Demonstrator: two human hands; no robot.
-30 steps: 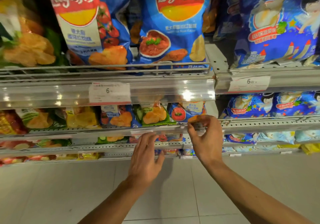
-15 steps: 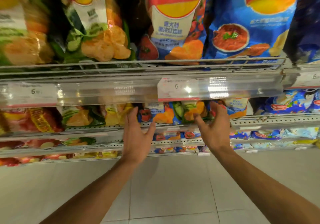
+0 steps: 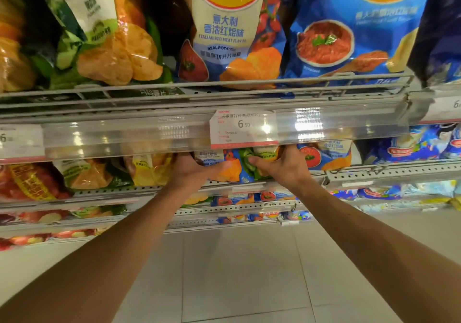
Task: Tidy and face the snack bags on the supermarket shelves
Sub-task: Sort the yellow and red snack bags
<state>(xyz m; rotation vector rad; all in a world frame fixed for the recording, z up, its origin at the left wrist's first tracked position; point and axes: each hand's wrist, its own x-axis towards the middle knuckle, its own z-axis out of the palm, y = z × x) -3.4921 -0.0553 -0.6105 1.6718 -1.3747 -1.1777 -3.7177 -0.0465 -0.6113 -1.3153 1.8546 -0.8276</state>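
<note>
On the second shelf, a small blue chip bag [image 3: 232, 167] stands next to a small green chip bag [image 3: 245, 158]. My left hand [image 3: 192, 173] holds the blue bag's left side, thumb across its front. My right hand [image 3: 287, 168] holds the green bag from the right, thumb on its front. The fingers of both hands are hidden behind the clear price strip [image 3: 124, 135] of the shelf above. Large bags face forward on that upper shelf: a green one [image 3: 104, 43], a blue Italian red meat one [image 3: 224, 36] and another blue one [image 3: 349, 36].
A 6.50 price tag [image 3: 243, 128] hangs just above my hands. Yellow, green and red bags [image 3: 87, 173] fill the second shelf to the left, blue ones [image 3: 324, 155] to the right. Two lower shelves [image 3: 224, 213] hold more bags above the pale tiled floor [image 3: 237, 272].
Both hands have moved up and in from open in front of the shelf edge and closed on the two small bags. The view has shifted left and closer to the shelves.
</note>
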